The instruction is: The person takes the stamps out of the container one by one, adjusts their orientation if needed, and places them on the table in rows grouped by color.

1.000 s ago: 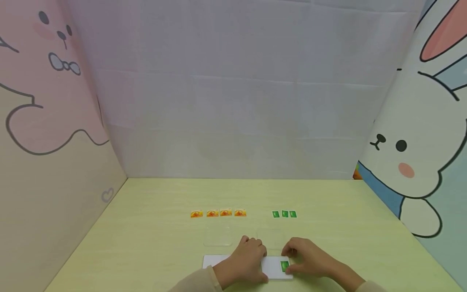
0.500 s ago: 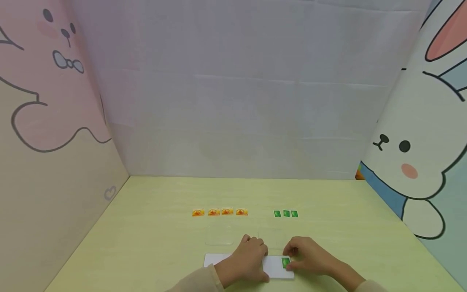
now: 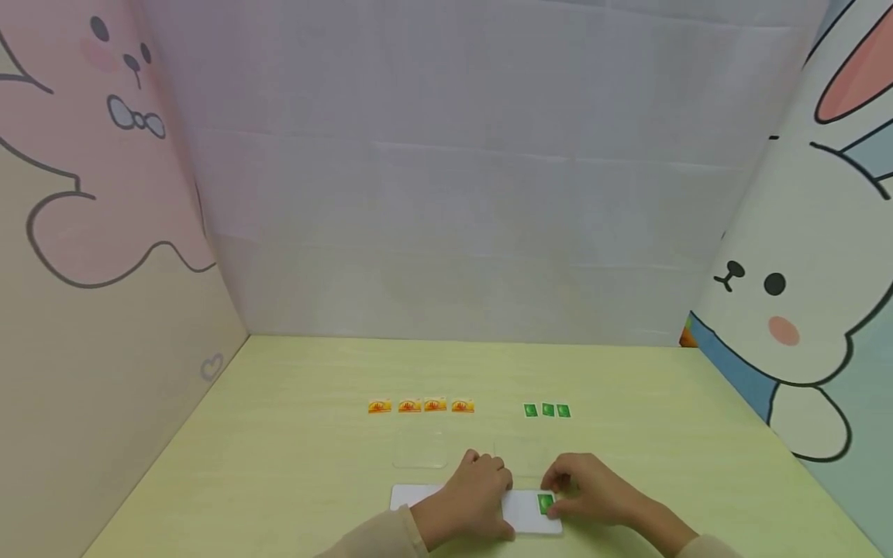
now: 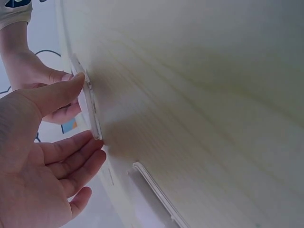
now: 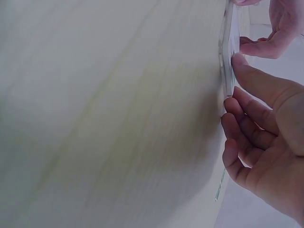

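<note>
In the head view, a flat white tray (image 3: 520,516) lies on the table near the front, with a small green stamp-like card (image 3: 545,504) at its right end. My left hand (image 3: 471,497) spans this tray, thumb on its near edge and fingertips on its far edge. Bent over the right end, my right hand (image 3: 587,490) pinches at the green card, its thumb on the card's right edge and fingertips by the tray's far edge. Partly behind my left hand is a second white tray (image 4: 151,197), apart from the first in the left wrist view.
Behind the trays lie two clear plastic sheets, a left one (image 3: 418,451) and a fainter right one (image 3: 518,457). Farther back are several orange cards (image 3: 435,404) in a row and three green cards (image 3: 547,410). A white cloth (image 3: 446,232) hangs behind the table.
The head view has shifted slightly. Both hands keep nearly the same pose, and the green card stays at the tray's right end with only a tiny shift.
</note>
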Available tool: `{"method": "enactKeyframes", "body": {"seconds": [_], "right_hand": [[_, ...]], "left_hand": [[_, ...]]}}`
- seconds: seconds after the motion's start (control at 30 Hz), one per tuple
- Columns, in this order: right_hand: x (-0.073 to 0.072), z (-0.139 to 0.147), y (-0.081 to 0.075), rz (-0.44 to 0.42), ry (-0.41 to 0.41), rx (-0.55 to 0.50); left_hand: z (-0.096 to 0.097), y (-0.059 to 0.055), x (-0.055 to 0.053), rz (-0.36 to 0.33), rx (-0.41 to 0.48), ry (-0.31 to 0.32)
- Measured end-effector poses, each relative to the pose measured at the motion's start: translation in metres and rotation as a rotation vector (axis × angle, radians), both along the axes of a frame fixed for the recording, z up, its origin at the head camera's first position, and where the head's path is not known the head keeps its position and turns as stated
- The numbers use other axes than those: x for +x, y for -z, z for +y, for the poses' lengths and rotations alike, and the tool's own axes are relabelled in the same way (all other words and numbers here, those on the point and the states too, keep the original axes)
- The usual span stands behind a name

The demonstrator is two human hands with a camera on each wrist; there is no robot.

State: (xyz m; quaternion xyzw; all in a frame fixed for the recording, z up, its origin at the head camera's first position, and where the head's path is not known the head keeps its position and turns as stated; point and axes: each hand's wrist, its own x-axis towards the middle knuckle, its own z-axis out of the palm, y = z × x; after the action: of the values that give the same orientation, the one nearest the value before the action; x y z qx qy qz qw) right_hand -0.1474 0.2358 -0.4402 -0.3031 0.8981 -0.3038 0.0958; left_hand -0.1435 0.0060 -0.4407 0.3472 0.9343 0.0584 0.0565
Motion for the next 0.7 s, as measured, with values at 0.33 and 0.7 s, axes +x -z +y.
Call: {"method": "enactKeyframes", "body": {"seconds": [0.33, 0.7], "right_hand": [[-0.0018, 0.0002, 0.0012, 0.019, -0.005, -0.007], [-0.0035, -0.0001, 0.001, -0.029, 0.011, -0.026]], "left_hand": [[-0.0001, 0.0011, -0.0003, 0.013, 0.0, 0.01], [-0.0007, -0.0014, 0.0021, 0.022, 0.007, 0.005]]}}
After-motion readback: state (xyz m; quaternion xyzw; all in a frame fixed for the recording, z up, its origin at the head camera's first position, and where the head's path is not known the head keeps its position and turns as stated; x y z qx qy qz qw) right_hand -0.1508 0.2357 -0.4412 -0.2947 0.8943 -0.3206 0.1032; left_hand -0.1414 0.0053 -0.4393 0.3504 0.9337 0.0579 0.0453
